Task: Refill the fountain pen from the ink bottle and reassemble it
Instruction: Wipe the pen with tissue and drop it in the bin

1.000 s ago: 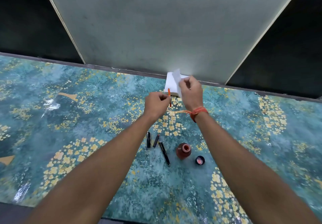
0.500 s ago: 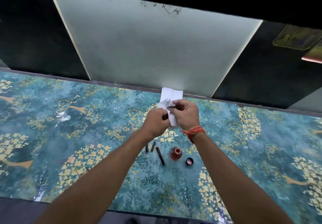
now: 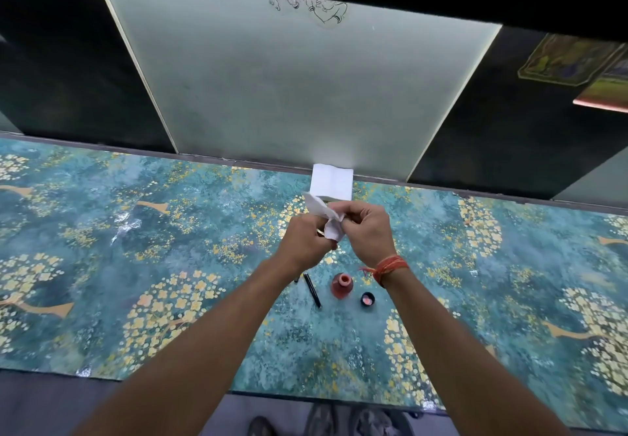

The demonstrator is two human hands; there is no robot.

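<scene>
Fingers of the left hand (image 3: 303, 239) and right hand (image 3: 368, 232) are pinching a white tissue (image 3: 327, 220), now crumpled more than before. The pen piece inside is hidden. Nearer are lying a black pen part (image 3: 312, 290), the open ink bottle (image 3: 341, 285) and its cap (image 3: 367, 299). No words are showing.

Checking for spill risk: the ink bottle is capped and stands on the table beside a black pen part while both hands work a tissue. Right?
Not capped. The head view shows the bottle open, its cap lying beside it. The rest holds.

Single head view: looks steeply down over table (image 3: 102, 265), far wall panel (image 3: 289, 96) ahead.
</scene>
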